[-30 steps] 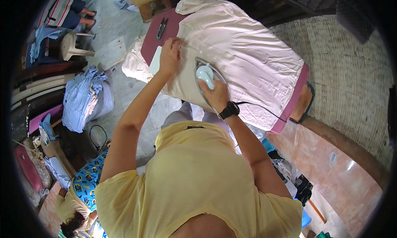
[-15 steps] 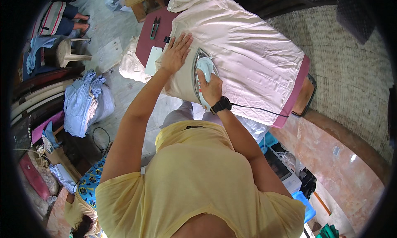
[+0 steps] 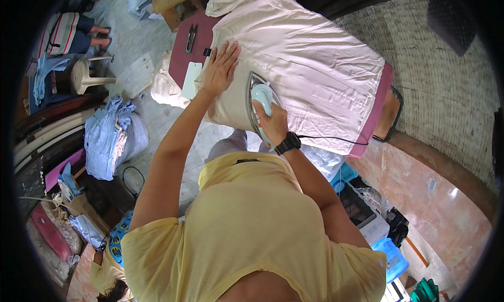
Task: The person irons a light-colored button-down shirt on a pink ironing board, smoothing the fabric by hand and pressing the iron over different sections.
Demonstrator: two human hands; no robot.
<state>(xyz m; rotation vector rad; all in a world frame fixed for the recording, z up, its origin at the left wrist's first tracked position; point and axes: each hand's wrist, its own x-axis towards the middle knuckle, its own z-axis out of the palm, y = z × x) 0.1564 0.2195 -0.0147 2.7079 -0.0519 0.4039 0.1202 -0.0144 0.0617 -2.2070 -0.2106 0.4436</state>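
Observation:
A cream garment (image 3: 299, 55), long and with a row of small buttons, is spread over a maroon-covered ironing board (image 3: 370, 118). My left hand (image 3: 221, 68) lies flat on the cloth near the garment's dark label (image 3: 207, 52), fingers stretched out. My right hand (image 3: 273, 122), wearing a dark wristwatch (image 3: 288, 143), is closed around the pale blue handle of an iron (image 3: 262, 96). The iron's soleplate rests on the cloth close to the board's near edge, pointed end away from me. Left of my left hand are thread snips (image 3: 191, 38) and a white card (image 3: 192, 80).
The iron's black cord (image 3: 336, 139) runs right across the garment. On the left are piled light-blue clothes (image 3: 105, 139) and a beige plastic chair (image 3: 86, 77). A wooden stool (image 3: 173, 3) stands beyond the board. Other people show at the upper left and lower left.
My right hand has drawn the iron a short way toward me along the cloth. My left hand stays flat in about the same spot.

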